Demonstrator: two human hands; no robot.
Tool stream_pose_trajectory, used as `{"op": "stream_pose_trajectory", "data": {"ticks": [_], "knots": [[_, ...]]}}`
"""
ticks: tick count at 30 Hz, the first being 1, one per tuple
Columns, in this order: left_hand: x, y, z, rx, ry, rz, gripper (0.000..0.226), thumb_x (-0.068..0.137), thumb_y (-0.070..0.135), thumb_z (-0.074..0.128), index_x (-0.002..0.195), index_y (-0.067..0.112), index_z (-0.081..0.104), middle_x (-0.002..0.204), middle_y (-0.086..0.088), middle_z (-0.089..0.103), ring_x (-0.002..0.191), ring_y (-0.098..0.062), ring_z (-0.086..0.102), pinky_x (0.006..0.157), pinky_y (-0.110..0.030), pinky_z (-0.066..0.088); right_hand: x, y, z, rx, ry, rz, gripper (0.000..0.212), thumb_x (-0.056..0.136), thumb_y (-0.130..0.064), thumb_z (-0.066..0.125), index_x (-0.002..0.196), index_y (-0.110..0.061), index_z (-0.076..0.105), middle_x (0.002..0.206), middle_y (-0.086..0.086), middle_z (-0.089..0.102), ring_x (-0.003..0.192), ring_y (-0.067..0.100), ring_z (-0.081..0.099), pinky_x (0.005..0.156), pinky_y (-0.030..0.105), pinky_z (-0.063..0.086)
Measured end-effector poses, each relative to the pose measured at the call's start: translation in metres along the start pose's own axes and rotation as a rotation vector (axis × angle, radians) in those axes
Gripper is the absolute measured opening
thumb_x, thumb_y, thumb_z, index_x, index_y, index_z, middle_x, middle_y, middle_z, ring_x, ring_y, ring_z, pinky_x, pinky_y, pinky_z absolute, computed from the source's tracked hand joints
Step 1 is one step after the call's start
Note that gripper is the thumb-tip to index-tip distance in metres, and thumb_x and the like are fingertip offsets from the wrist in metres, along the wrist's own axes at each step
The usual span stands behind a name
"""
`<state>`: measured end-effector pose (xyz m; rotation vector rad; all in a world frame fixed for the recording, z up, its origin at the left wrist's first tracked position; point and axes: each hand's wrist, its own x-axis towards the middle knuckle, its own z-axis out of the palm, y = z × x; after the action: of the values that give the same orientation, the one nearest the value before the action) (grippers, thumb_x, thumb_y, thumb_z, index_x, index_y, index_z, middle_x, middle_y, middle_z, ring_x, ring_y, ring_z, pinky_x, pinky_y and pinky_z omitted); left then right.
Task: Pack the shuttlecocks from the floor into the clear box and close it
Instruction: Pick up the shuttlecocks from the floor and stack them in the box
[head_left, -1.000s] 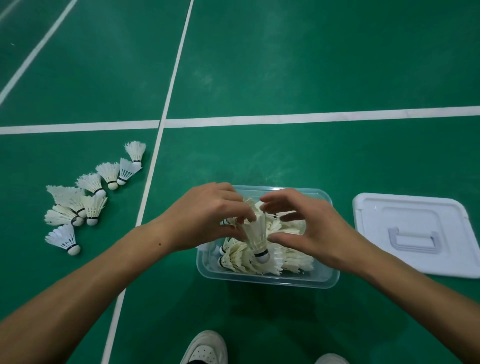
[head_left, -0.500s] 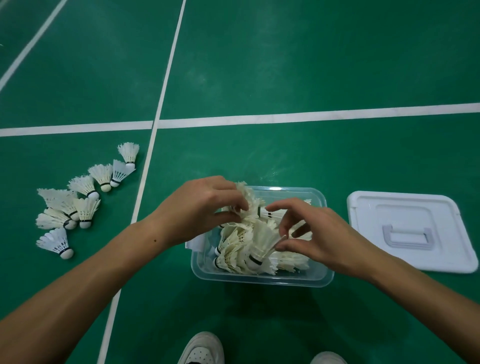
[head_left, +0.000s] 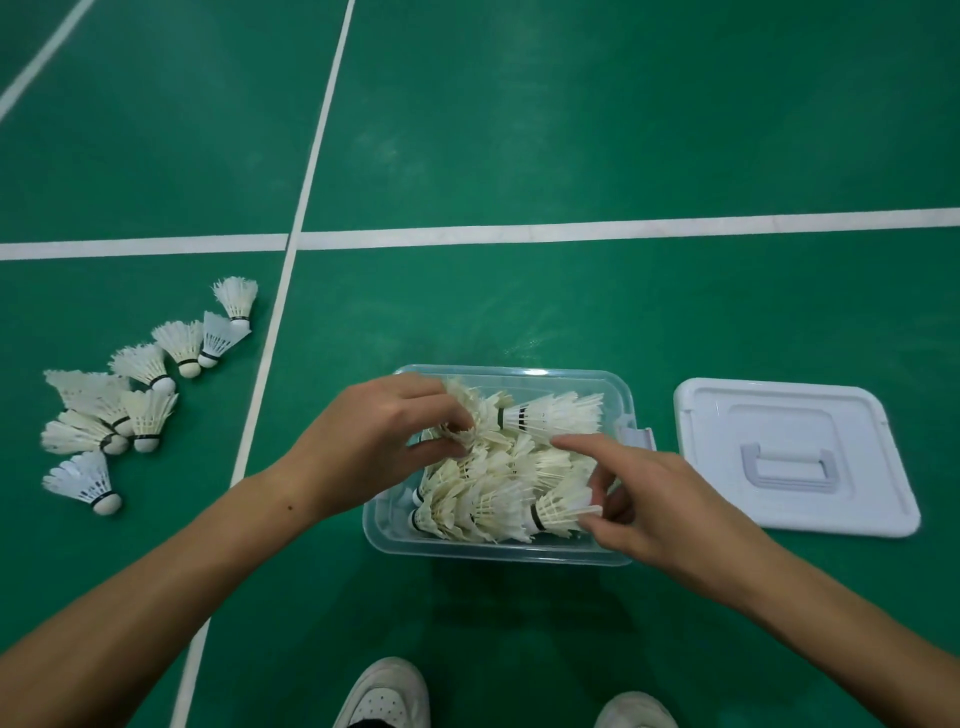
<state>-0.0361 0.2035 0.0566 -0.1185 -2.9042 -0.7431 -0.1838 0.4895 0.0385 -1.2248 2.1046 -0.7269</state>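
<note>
The clear box (head_left: 498, 552) stands open on the green floor, heaped with several white shuttlecocks. My left hand (head_left: 379, 441) reaches in from the left and grips the feathers of a shuttlecock (head_left: 467, 415) at the box's back left. My right hand (head_left: 644, 499) is over the box's right side; its thumb and fingers pinch the feathers of a shuttlecock (head_left: 558, 512) lying at the front right, with the index finger stretched out. Several more shuttlecocks (head_left: 130, 405) lie in a loose cluster on the floor at the left.
The white lid (head_left: 795, 457) with its grey handle lies flat on the floor just right of the box. White court lines (head_left: 519, 231) cross the floor behind and to the left. My two white shoes (head_left: 384, 696) show at the bottom edge.
The shuttlecock my right hand held upright over the box now lies on its side at the front right. My left hand has shifted into the back left of the pile.
</note>
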Motion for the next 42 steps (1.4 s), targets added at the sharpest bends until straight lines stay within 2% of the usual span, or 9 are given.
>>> {"op": "stream_pose_trajectory", "data": {"ticks": [7,10,13,18,21,26,33,39,42], "knots": [[-0.001,0.002,-0.003,-0.074,0.001,-0.047,0.022,0.087,0.031,0.084,0.103,0.020,0.074,0.098,0.013,0.069,0.085,-0.008,0.066,0.072,-0.033,0.056,0.023,-0.004,0.033,0.253,-0.053,0.122,0.068,0.087,-0.015,0.084,0.141,-0.043,0.053,0.092,-0.004,0.061,0.070,0.012,0.072,0.071,0.026,0.059],[-0.004,0.005,0.002,-0.142,0.004,-0.129,0.040,0.080,0.034,0.090,0.109,0.025,0.065,0.112,0.013,0.057,0.090,-0.005,0.064,0.074,-0.020,0.050,0.034,-0.006,0.043,0.190,-0.055,0.123,0.069,0.083,-0.018,0.086,0.140,-0.038,0.055,0.088,-0.002,0.061,0.073,0.011,0.068,0.074,0.031,0.061],[-0.005,0.009,0.013,-0.183,-0.006,-0.227,0.060,0.073,0.034,0.095,0.115,0.035,0.052,0.124,0.014,0.046,0.093,-0.005,0.065,0.073,-0.022,0.050,0.038,-0.006,0.043,0.171,-0.056,0.144,0.072,0.081,-0.021,0.088,0.142,-0.036,0.054,0.084,0.000,0.061,0.073,0.009,0.065,0.078,0.035,0.060],[-0.001,0.017,0.021,-0.182,-0.040,-0.165,0.059,0.081,0.030,0.090,0.127,0.029,0.053,0.129,0.017,0.047,0.101,-0.001,0.062,0.081,-0.009,0.042,0.027,-0.012,0.023,0.095,-0.105,0.117,0.087,0.081,-0.044,0.087,0.151,-0.046,0.035,0.092,-0.007,0.067,0.086,0.007,0.067,0.087,0.034,0.060],[0.009,0.022,0.019,-0.198,-0.036,-0.136,0.066,0.085,0.025,0.087,0.139,0.028,0.048,0.134,0.016,0.054,0.108,-0.001,0.061,0.086,-0.004,0.038,0.018,-0.015,-0.001,-0.007,-0.048,0.099,0.081,0.079,-0.052,0.085,0.147,-0.044,0.041,0.099,-0.017,0.068,0.094,0.001,0.066,0.090,0.030,0.060],[0.030,0.034,0.019,-0.150,-0.124,-0.111,0.093,0.086,0.026,0.084,0.156,0.038,0.025,0.147,0.018,0.049,0.112,-0.003,0.061,0.091,-0.029,0.055,0.011,-0.024,-0.016,0.016,0.282,-0.053,0.056,0.081,-0.042,0.087,0.128,-0.032,0.061,0.114,-0.019,0.063,0.104,0.004,0.064,0.089,0.026,0.057],[0.050,0.047,0.028,-0.162,-0.204,-0.035,0.120,0.084,0.020,0.082,0.164,0.043,-0.005,0.158,0.009,0.028,0.104,-0.015,0.065,0.076,-0.042,0.060,0.019,-0.027,-0.005,0.107,0.308,-0.100,0.046,0.084,-0.034,0.087,0.123,-0.024,0.064,0.104,-0.016,0.072,0.098,0.002,0.068,0.087,0.027,0.058],[0.051,0.054,0.038,-0.315,-0.128,-0.048,0.104,0.087,0.017,0.082,0.164,0.036,0.015,0.153,0.008,0.037,0.111,-0.007,0.062,0.080,-0.019,0.053,0.006,-0.016,-0.004,0.031,0.281,-0.049,0.064,0.089,-0.032,0.081,0.142,-0.040,0.046,0.112,-0.011,0.073,0.096,0.007,0.068,0.085,0.035,0.060],[0.046,0.054,0.046,-0.251,-0.140,-0.064,0.096,0.085,0.029,0.084,0.161,0.033,0.026,0.149,0.011,0.044,0.114,-0.005,0.060,0.092,-0.024,0.052,-0.005,-0.013,-0.007,-0.018,0.307,-0.043,0.066,0.089,-0.028,0.081,0.144,-0.041,0.046,0.094,-0.013,0.065,0.085,0.010,0.065,0.079,0.038,0.060]]}}
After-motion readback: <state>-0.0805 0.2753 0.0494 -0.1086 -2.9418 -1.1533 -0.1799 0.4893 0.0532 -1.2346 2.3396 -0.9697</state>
